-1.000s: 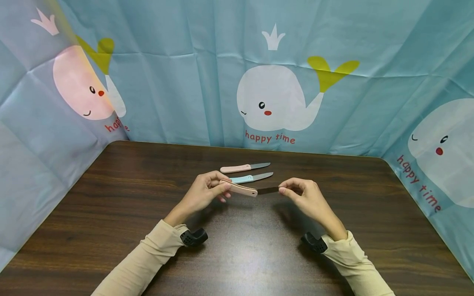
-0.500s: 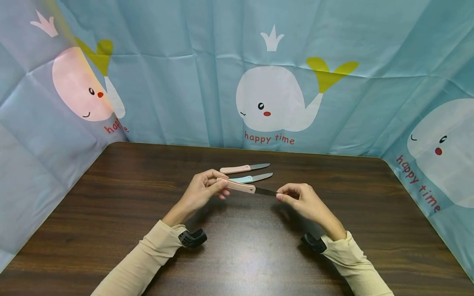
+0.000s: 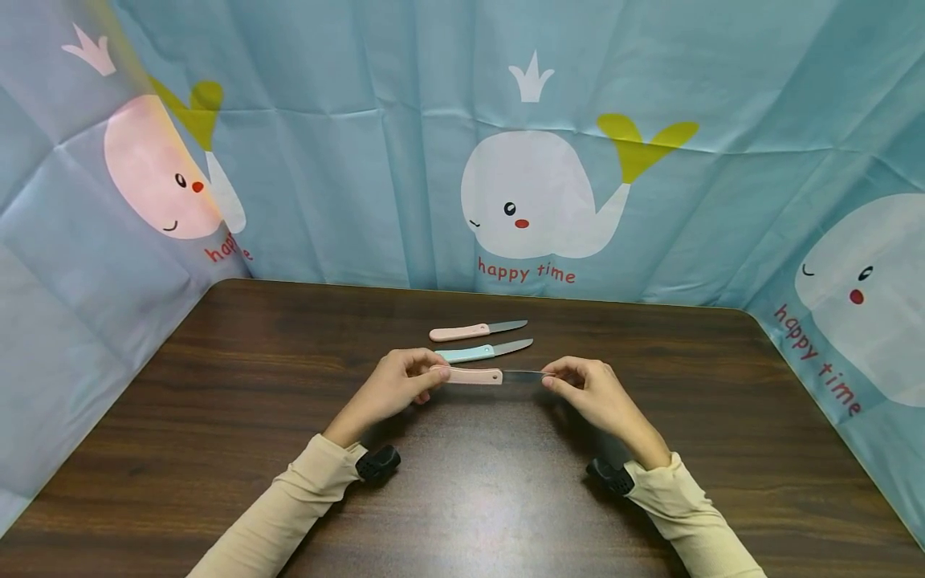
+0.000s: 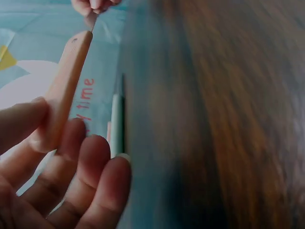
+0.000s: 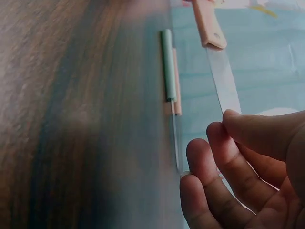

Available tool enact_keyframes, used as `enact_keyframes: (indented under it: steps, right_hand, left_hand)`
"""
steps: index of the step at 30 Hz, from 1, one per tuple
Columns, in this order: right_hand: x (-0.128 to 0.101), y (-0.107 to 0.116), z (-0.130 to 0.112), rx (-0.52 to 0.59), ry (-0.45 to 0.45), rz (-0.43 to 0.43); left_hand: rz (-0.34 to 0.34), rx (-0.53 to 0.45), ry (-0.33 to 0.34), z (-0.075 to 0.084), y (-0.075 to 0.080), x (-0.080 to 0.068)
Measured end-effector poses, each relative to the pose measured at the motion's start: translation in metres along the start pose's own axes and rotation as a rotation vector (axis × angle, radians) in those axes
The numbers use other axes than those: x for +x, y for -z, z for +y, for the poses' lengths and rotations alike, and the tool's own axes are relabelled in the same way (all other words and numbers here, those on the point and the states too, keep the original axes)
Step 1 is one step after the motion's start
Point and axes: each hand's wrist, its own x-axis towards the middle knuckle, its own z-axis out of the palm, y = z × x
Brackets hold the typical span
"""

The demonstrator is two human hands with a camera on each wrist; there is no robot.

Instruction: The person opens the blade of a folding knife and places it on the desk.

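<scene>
knife [image 3: 486, 376] level between both hands' grip

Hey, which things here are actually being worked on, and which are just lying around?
In hand:
- pink-handled folding knife, handle held by the left hand, blade tip pinched by the right hand

Lying about:
- blue-handled knife on the dark wooden table
- second pink-handled knife, farther back
- whale-print blue backdrop cloth

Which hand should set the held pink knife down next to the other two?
Left, probably. The left hand grips the pink knife by its handle, while the right hand only pinches the blade tip. The blue knife lies just beyond it.
</scene>
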Motion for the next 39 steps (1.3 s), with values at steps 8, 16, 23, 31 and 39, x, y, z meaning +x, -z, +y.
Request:
enact_keyframes:
  steps: [8,16,23,31,39]
  right_hand:
    - [0.002,-0.004,0.007,0.019,-0.009,0.016]
    - [0.003,-0.008,0.012,0.075,-0.001,0.01]
    - [0.002,-0.011,0.013,0.119,-0.048,-0.009]
    - [0.001,-0.009,0.015,0.161,-0.042,-0.035]
    - [0.002,-0.009,0.012,0.178,-0.1,-0.111]
  left_hand:
    - [-0.106,0.132,0.021,0.0,-0.002,-0.002]
    - [-0.103,0.193,0.052,-0.003,-0.003,-0.002]
    - [-0.084,0.229,0.049,-0.005,-0.002,0.0]
    - [-0.059,0.158,0.092,-0.005,-0.004,0.001]
    - [-0.013,0.267,0.063,-0.005,-0.007,0.002]
